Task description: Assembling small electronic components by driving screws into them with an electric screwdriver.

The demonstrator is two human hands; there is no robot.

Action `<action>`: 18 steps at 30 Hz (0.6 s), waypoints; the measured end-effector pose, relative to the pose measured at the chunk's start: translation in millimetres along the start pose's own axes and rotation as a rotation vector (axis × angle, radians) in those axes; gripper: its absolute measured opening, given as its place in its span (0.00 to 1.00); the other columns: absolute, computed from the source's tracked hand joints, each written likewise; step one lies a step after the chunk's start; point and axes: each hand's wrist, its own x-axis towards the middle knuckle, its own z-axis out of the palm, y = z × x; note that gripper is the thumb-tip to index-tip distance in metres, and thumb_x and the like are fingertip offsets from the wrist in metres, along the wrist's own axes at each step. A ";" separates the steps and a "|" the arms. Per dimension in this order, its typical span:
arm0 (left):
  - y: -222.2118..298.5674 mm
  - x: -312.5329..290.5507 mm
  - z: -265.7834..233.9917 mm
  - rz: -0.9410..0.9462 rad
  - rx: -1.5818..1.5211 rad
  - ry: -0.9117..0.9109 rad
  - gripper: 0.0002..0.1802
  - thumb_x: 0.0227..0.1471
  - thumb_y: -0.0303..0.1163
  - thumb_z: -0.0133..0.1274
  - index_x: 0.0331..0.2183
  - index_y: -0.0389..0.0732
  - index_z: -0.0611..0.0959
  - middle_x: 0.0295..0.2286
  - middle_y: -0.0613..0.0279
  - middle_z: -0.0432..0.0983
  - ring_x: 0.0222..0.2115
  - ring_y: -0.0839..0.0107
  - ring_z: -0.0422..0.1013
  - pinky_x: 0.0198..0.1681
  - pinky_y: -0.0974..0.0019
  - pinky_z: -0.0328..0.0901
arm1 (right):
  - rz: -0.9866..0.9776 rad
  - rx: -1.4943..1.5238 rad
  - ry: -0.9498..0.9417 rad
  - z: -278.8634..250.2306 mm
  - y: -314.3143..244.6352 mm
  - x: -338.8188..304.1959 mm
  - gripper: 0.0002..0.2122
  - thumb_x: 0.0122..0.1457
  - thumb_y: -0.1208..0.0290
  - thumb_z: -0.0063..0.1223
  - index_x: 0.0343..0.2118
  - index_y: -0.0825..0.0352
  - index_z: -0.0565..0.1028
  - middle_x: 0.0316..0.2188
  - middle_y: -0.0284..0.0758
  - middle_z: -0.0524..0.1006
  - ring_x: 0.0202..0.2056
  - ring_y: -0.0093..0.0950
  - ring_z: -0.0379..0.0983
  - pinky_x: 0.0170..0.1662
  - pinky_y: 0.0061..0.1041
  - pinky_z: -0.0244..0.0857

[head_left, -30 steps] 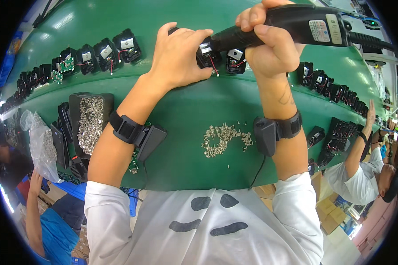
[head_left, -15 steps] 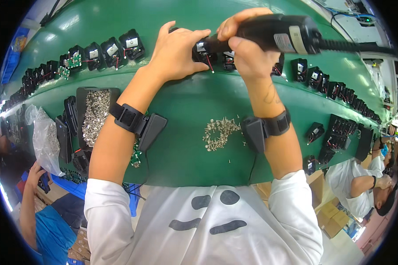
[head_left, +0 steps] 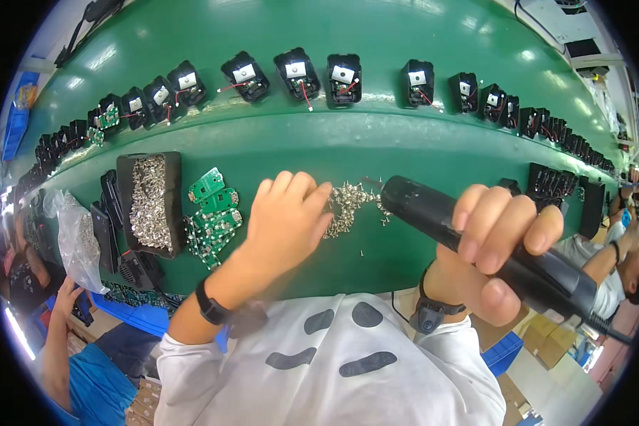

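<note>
My right hand [head_left: 500,248] grips a black electric screwdriver [head_left: 433,213], its cable running off to the right. The bit end points left, at the upper right edge of a loose pile of small silver screws [head_left: 349,206]. At that pile's left edge is my left hand [head_left: 284,216], its fingers curled together and thumb close below them. Whatever the fingertips pinch, if anything, is hidden. Beyond my hands stands a row of black plastic housings [head_left: 296,74], open side up, each with a pale plate and red wires.
Left of my left arm lie green circuit boards [head_left: 213,220] and a black tray [head_left: 175,206] full of screws. A clear plastic bag [head_left: 78,234] is farther left. More black housings [head_left: 550,181] are grouped at the right. Other people work at both sides.
Both hands have come back from the housings toward me. My left hand let go of a housing and is now at the screw pile; the screwdriver swung down to the right of it.
</note>
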 end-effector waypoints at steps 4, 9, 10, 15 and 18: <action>8.4 -4.3 21.2 -0.079 0.027 0.156 0.13 0.40 0.28 0.63 0.33 0.42 0.82 0.27 0.66 0.71 0.29 0.67 0.67 0.31 0.63 0.56 | -0.012 -0.076 -0.074 0.3 -9.5 8.4 0.21 0.46 0.74 0.61 0.43 0.58 0.67 0.26 0.26 0.71 0.27 0.23 0.68 0.38 0.26 0.59; 0.1 3.5 25.1 -0.078 -0.052 0.207 0.09 0.39 0.28 0.64 0.28 0.42 0.82 0.24 0.68 0.70 0.26 0.66 0.67 0.29 0.64 0.56 | -0.007 -0.081 -0.163 2.2 -10.3 12.8 0.21 0.46 0.75 0.61 0.43 0.58 0.67 0.26 0.26 0.73 0.27 0.23 0.70 0.38 0.26 0.61; -0.5 4.0 22.0 -0.075 -0.082 0.212 0.08 0.39 0.26 0.64 0.27 0.42 0.82 0.23 0.66 0.71 0.25 0.66 0.67 0.29 0.64 0.58 | -0.001 -0.077 -0.185 2.2 -9.2 12.0 0.21 0.45 0.75 0.62 0.43 0.57 0.66 0.26 0.26 0.73 0.27 0.24 0.71 0.37 0.26 0.63; 3.9 4.5 22.3 -0.120 -0.293 0.280 0.05 0.41 0.28 0.63 0.24 0.43 0.81 0.23 0.65 0.71 0.21 0.68 0.68 0.25 0.66 0.59 | 0.027 -0.066 -0.167 2.1 -4.6 6.1 0.21 0.45 0.76 0.62 0.42 0.58 0.67 0.24 0.26 0.75 0.25 0.25 0.72 0.33 0.27 0.65; 10.2 10.6 22.0 -0.156 -0.533 0.346 0.04 0.48 0.26 0.61 0.29 0.39 0.82 0.26 0.64 0.76 0.19 0.74 0.69 0.23 0.72 0.62 | 0.034 -0.061 -0.114 4.8 -2.9 3.3 0.20 0.45 0.76 0.62 0.41 0.57 0.67 0.23 0.26 0.75 0.24 0.24 0.73 0.32 0.26 0.66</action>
